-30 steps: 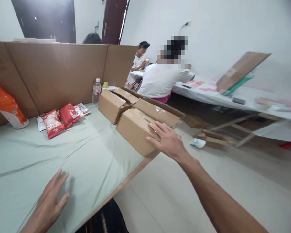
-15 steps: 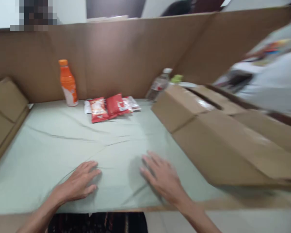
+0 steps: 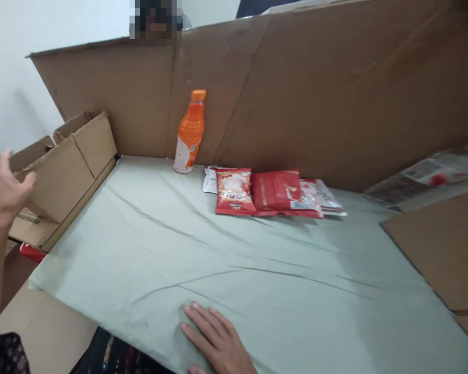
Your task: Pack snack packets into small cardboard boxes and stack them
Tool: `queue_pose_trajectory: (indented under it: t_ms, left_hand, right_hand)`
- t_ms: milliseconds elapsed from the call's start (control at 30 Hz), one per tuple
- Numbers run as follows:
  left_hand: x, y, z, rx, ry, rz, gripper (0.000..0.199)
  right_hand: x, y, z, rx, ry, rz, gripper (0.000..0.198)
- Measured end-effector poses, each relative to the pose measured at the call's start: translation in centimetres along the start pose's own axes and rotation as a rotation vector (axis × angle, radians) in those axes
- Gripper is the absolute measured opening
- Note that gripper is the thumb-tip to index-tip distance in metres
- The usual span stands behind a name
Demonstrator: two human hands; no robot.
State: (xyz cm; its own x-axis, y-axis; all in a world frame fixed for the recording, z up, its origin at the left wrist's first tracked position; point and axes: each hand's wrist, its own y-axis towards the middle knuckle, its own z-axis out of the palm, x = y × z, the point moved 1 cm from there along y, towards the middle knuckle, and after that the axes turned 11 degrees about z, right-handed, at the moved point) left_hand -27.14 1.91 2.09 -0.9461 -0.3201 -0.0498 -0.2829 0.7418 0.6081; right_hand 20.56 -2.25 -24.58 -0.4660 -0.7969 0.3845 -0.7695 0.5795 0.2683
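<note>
My left hand [image 3: 3, 184] is raised at the left edge, fingers apart and holding nothing, beside an open cardboard box [image 3: 74, 169]. Whether it touches the box I cannot tell. My right hand [image 3: 218, 337] lies flat on the pale green cloth [image 3: 171, 234] near the front edge, its fingers stretched out. Against the back cardboard wall stands an orange bottle [image 3: 191, 132] with an orange cap. To its right lie a red and white packet [image 3: 235, 192], a plain red packet [image 3: 275, 192] and, partly covered, some white packets [image 3: 323, 197].
A tall cardboard panel [image 3: 315, 98] closes off the back. On the right are a cardboard box [image 3: 437, 249] and a blurred clear bottle [image 3: 429, 176]. Something red [image 3: 31, 253] shows below the left box. Behind the panel is a person [image 3: 156, 18].
My view has swung to the left. My left hand has lifted off the cloth toward the left box. My right hand stays low over the cloth and now rests flat.
</note>
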Motion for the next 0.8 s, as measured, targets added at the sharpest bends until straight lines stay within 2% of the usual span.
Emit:
queue_pose_trajectory:
  t_ms: [100,167,233,300,400,467,533,600,667,733,800]
  left_hand:
    - [0.6,0.2,0.8,0.111,-0.047,-0.051,0.047]
    - [-0.6,-1.2,1.2,0.105,-0.071,0.000,0.041]
    - [-2.7,-3.5,1.4,0.081,-0.117,0.103,0.039]
    - [-5.8,-6.0,1.4,0.065,-0.250,0.290,0.034]
    - [-11.9,-9.2,1.5,0.102,-0.577,0.727,0.014]
    - [-16.2,-10.5,1.6,0.121,-0.726,0.978,0.021]
    - [-20.0,-11.0,1.9,0.125,-0.820,1.112,0.031]
    - [-22.7,-10.9,2.3,0.132,-0.874,1.167,0.033]
    - [-24.2,-10.5,2.7,0.127,-0.882,1.189,0.031]
    - [-24.6,-10.2,3.1,0.111,-0.844,1.202,0.028]
    - [-24.3,-10.1,3.4,0.074,-0.792,1.184,0.026]
  right_hand:
    - [0.7,0.0,-1.0,0.016,0.073,0.064,0.057]
    - [1.1,0.1,-2.0,-0.013,0.107,0.133,0.050]
    - [0.9,0.3,-3.4,-0.067,0.125,0.238,0.041]
    - [0.1,0.4,-5.1,-0.148,0.138,0.350,0.039]
    - [-1.5,-0.1,-7.4,-0.275,0.168,0.503,0.056]
    - [-2.4,-0.8,-8.4,-0.337,0.219,0.600,0.074]
    - [-3.2,-1.6,-8.9,-0.382,0.301,0.691,0.084]
    - [-4.0,-2.2,-8.9,-0.418,0.386,0.757,0.086]
    - [-4.7,-2.5,-8.7,-0.454,0.449,0.785,0.084]
    - [-5.3,-2.6,-8.6,-0.457,0.487,0.785,0.081]
    - [-5.9,-2.6,-8.9,-0.395,0.499,0.770,0.075]
